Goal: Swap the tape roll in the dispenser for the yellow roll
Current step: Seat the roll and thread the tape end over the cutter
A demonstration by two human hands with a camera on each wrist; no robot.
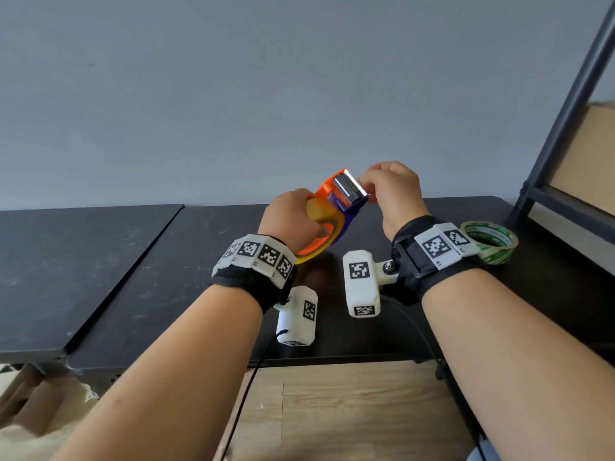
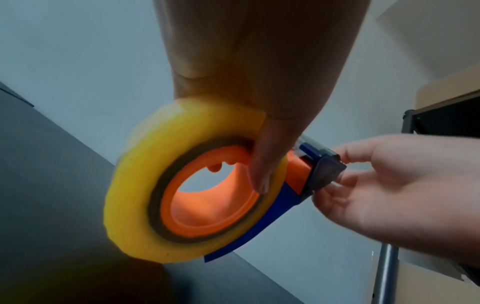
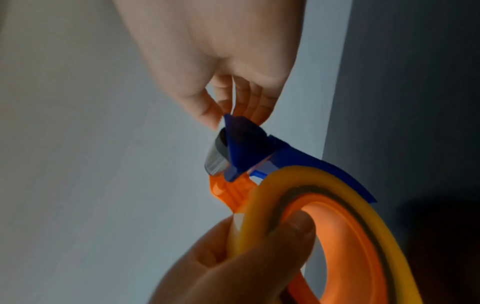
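An orange and blue tape dispenser (image 1: 327, 189) is held up above the black table (image 1: 149, 271). The yellow roll (image 1: 316, 209) sits on its orange hub (image 2: 215, 205). My left hand (image 1: 293, 216) grips the roll and hub, with the thumb (image 2: 262, 164) lying across the roll's face. My right hand (image 1: 371, 191) pinches the blue cutter head (image 2: 326, 171) beside the toothed metal blade (image 1: 351, 188). In the right wrist view its fingertips (image 3: 213, 117) close on that blue head (image 3: 244, 142), above the yellow roll (image 3: 262, 205).
A green-printed tape roll (image 1: 491, 241) lies flat on the table behind my right wrist. A dark metal shelf rack (image 1: 565, 111) with a cardboard box (image 1: 585, 154) stands at the right. A second dark tabletop (image 1: 66, 261) adjoins on the left. Wooden floor lies below.
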